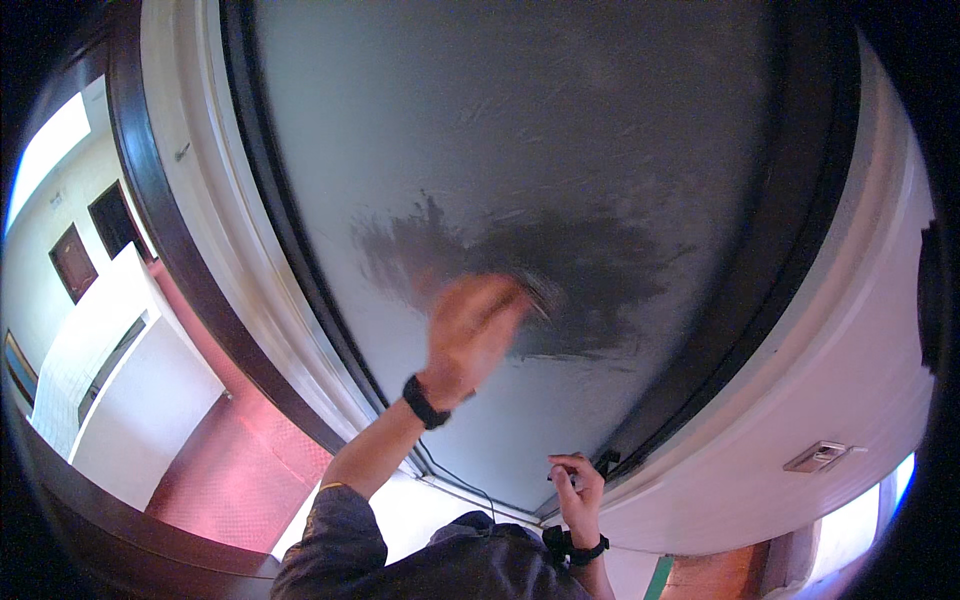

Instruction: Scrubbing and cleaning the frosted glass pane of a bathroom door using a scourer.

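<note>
A large grey pane (487, 150) in a dark frame fills the middle of the head view. A darker, ragged-edged patch (577, 262) spreads over its surface. At the left edge of this patch is my left hand (476, 330), blurred, with a thin object (538, 296) at its fingertips; the blur hides what kind it is. My right hand (577, 487) is lower right, close to the pane's bottom corner, its fingers curled around a small dark object (555, 475). Both wrists wear black bands.
A thin dark cable (457, 478) runs along the pane's lower edge towards my clothing. Beyond the dark-edged opening at left are a white low wall (157, 420) and red flooring (240, 457). A pale wall (750, 480) with a small fitting (821, 455) lies at right.
</note>
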`<control>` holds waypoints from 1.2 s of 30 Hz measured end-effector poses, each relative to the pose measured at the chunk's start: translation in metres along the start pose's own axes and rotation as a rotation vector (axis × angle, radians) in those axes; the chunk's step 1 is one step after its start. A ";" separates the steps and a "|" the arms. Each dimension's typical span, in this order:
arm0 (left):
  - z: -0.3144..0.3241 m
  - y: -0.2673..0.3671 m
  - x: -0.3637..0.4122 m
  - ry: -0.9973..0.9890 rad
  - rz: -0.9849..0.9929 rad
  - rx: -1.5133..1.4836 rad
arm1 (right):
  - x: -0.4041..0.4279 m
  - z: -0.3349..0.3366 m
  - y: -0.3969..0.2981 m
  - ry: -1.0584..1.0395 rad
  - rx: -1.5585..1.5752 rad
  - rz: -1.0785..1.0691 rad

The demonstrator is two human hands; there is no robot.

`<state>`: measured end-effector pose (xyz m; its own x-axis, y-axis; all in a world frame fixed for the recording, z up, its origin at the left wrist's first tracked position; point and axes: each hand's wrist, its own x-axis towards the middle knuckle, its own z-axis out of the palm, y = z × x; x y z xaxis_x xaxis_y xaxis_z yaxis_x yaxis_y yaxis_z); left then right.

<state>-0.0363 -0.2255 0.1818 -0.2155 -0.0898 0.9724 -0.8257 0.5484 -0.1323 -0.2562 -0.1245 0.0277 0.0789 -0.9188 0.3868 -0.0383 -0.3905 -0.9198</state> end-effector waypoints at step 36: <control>-0.008 -0.012 0.018 -0.096 -0.149 0.101 | -0.011 -0.025 0.019 0.033 0.028 0.093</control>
<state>-0.0259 -0.2268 0.2026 -0.1321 -0.2452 0.9604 -0.8991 0.4376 -0.0119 -0.2832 -0.1230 0.0080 0.0436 -0.9527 0.3007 -0.0165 -0.3016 -0.9533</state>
